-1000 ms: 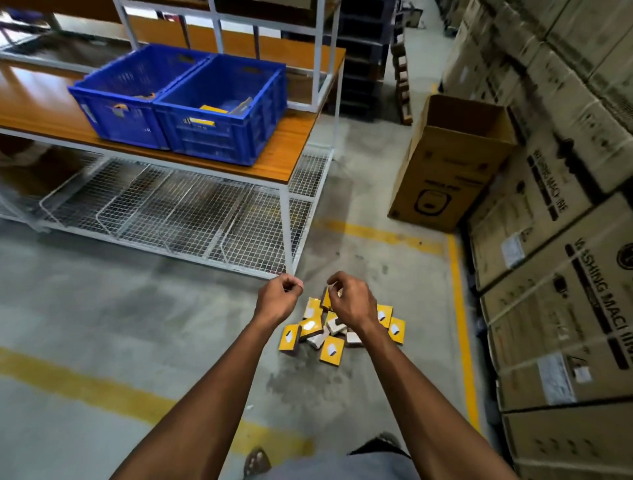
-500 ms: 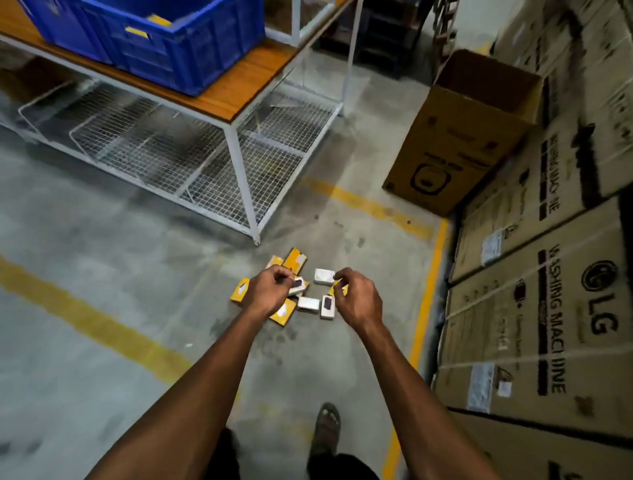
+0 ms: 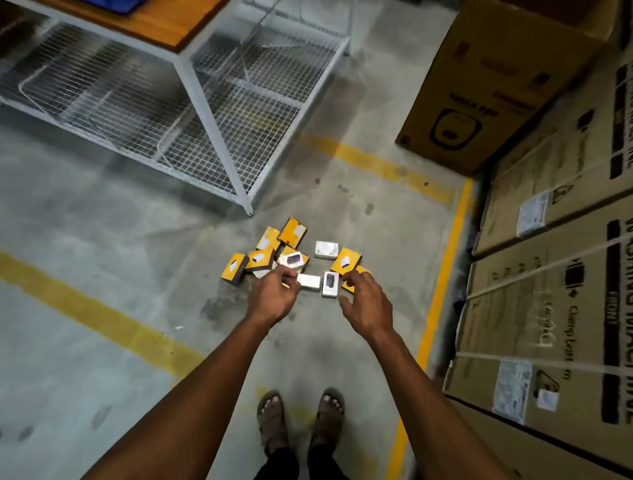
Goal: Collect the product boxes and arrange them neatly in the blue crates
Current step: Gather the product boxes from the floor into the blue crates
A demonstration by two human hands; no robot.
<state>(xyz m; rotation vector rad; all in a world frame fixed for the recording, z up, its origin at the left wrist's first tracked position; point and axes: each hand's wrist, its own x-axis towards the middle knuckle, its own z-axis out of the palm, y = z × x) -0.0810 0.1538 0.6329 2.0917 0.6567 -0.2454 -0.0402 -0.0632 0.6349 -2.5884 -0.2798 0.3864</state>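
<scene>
Product boxes [image 3: 295,257], yellow and white, lie scattered on the concrete floor [image 3: 102,240] just beyond the person's sandalled feet [image 3: 301,418]. Nearest the viewer, both bare arms stretch forward and down. The left hand [image 3: 274,296] has dropped from a raised fist to the near edge of the pile, its fingers curled at a white box [image 3: 308,281]; whether it already grips that box cannot be told. The right hand [image 3: 364,301] has spread out of its earlier curl and hovers, fingers loosely apart and holding nothing, over a yellow box [image 3: 346,262] at the pile's right edge. Over the last second the view has tilted down and closed in on the pile, which suggests collecting is only beginning, with no box lifted. Farther off stands the white wire rack [image 3: 212,113] with its wooden shelf [image 3: 164,24]. The blue crates have almost slid out of view; only a blue sliver [image 3: 113,4] shows at the top edge. Large cardboard cartons [image 3: 548,274] line the right side.
</scene>
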